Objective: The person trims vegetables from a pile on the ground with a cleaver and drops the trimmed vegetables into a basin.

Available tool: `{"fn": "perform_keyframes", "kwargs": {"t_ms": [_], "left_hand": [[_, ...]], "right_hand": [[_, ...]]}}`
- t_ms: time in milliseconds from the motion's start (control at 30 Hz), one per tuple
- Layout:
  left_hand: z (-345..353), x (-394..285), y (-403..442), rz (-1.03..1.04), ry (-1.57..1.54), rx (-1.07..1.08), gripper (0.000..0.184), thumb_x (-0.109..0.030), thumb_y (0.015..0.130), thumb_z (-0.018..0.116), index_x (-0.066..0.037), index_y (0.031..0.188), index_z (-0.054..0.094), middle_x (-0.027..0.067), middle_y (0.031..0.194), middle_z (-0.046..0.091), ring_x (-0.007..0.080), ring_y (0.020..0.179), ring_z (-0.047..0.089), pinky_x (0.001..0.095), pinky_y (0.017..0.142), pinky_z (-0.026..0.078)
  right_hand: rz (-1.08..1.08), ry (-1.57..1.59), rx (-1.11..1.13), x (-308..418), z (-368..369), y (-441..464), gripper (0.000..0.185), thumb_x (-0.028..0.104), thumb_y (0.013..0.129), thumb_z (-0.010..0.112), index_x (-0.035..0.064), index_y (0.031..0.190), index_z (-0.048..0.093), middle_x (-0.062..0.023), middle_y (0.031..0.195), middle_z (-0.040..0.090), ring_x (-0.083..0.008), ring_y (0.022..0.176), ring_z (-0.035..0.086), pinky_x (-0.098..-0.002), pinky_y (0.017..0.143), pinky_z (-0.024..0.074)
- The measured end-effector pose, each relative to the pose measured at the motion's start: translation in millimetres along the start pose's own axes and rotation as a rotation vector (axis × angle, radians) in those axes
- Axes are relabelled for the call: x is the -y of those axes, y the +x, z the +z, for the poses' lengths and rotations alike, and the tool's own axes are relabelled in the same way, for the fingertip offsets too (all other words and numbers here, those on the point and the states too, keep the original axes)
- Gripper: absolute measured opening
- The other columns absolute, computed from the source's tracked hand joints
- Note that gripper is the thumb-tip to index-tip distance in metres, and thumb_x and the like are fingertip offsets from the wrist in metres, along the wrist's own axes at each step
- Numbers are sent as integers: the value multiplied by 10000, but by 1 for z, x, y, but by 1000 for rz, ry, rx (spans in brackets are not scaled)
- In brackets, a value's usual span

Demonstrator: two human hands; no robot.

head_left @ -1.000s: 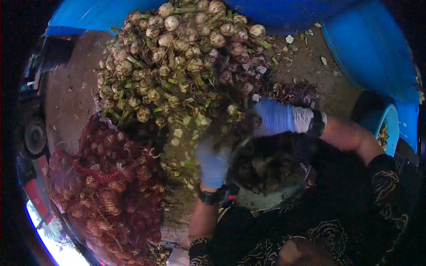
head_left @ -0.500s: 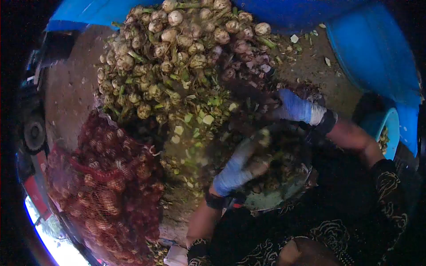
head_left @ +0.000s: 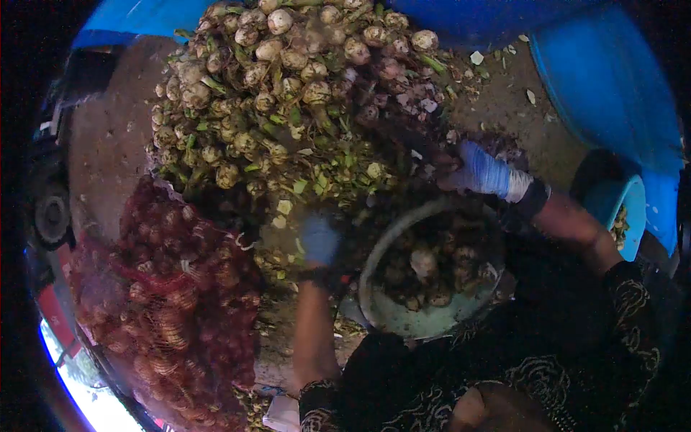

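Note:
My left hand (head_left: 319, 239), its glove or wrap bluish, is smeared by motion over the trimmings between the bulb heap and the basin. Its fingers and anything in them cannot be made out. My right hand (head_left: 481, 171), in a blue-and-white wrap, is just beyond the basin's far rim. Its fingers curl together in shadow; what they hold, if anything, is hidden. Below the hands a pale green basin (head_left: 425, 327) contains several dirty round bulbs (head_left: 423, 263). A large heap of pale round bulbs with green stems (head_left: 248, 108) lies ahead.
Full red mesh sacks (head_left: 173, 309) stand at the left. Cut green and white trimmings (head_left: 324, 176) litter the near side of the heap. A large blue barrel (head_left: 601, 79) is at the right, with a light blue tub (head_left: 632, 216) below it.
My left hand has swung left from over the basin to the trimmings, uncovering the bulbs inside. My right hand has stayed nearly in place.

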State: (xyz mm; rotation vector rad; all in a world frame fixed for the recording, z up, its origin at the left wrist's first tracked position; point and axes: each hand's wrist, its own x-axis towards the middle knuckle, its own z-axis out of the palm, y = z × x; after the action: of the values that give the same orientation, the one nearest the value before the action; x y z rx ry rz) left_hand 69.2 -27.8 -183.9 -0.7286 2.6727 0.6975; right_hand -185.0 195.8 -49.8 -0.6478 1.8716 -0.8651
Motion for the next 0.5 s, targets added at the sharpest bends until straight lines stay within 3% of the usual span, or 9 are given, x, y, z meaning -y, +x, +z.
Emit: {"fn": "perform_keyframes", "kwargs": {"t_ms": [33, 67, 133, 233, 267, 333, 367, 433, 500], "left_hand": [[-6, -4, -3, 24, -268, -82, 428, -212, 715, 654, -63, 1105, 562, 92, 1014, 613, 224, 899, 587, 316, 808, 469], [-11, -6, -4, 21, -267, -85, 428, -212, 715, 654, -63, 1105, 562, 92, 1014, 613, 224, 899, 587, 316, 808, 469], [-21, -6, -8, -41, -845, -138, 398, -201, 744, 605, -30, 1099, 550, 96, 1020, 610, 225, 893, 590, 310, 787, 479], [-31, 0, -4, -139, -1331, -152, 301, -205, 793, 543, -44, 1046, 563, 95, 1009, 588, 207, 926, 558, 324, 794, 462], [-30, 2, -3, -143, -1331, -155, 301, -205, 793, 543, -44, 1046, 563, 95, 1009, 588, 207, 926, 558, 324, 794, 462], [-29, 11, -3, -361, -1936, -123, 398, -307, 861, 488, -20, 1135, 522, 107, 1050, 592, 210, 874, 590, 320, 756, 499], [-37, 26, -4, -69, -2288, 305, 430, -356, 897, 421, -23, 1156, 505, 118, 1037, 590, 228, 837, 592, 356, 691, 518], [-48, 18, -7, -101, -2265, 242, 412, -331, 890, 430, -23, 1155, 499, 111, 1009, 584, 226, 824, 583, 340, 671, 512], [-62, -1, -7, -156, -2222, 142, 379, -281, 877, 448, -24, 1152, 489, 98, 953, 573, 221, 798, 565, 307, 631, 501]], "right_hand": [[-34, 60, -45, -2, 0, 0, 185, 149, 694, 678, 33, 806, 586, 1, 635, 564, -59, 507, 513, -238, 434, 401], [101, 422, -10, -1, -4, 1, 184, 148, 693, 679, 31, 792, 578, 0, 635, 559, -62, 515, 515, -236, 438, 401], [235, 791, 33, 4, -5, 2, 185, 148, 692, 680, 29, 779, 569, -2, 635, 555, -65, 522, 516, -233, 442, 402], [78, 547, -69, 7, -3, 3, 183, 140, 696, 674, 34, 787, 555, 1, 624, 543, -65, 534, 506, -232, 465, 398], [179, 631, -44, 4, -4, 6, 186, 135, 698, 671, 37, 810, 558, -6, 643, 547, -68, 536, 500, -234, 477, 397], [282, 714, -9, 0, -5, 6, 192, 131, 701, 667, 41, 833, 561, -12, 662, 550, -71, 537, 493, -237, 490, 397], [195, 512, -3, -1, -5, 4, 202, 129, 702, 665, 36, 851, 566, -14, 668, 551, -73, 548, 493, -241, 498, 396], [101, 312, 10, 5, 0, 4, 214, 128, 703, 663, 32, 870, 570, -16, 675, 552, -75, 560, 493, -244, 506, 395], [236, 740, -91, 14, 5, 4, 226, 132, 702, 663, 22, 881, 578, -9, 667, 550, -76, 571, 492, -244, 507, 388]]}}
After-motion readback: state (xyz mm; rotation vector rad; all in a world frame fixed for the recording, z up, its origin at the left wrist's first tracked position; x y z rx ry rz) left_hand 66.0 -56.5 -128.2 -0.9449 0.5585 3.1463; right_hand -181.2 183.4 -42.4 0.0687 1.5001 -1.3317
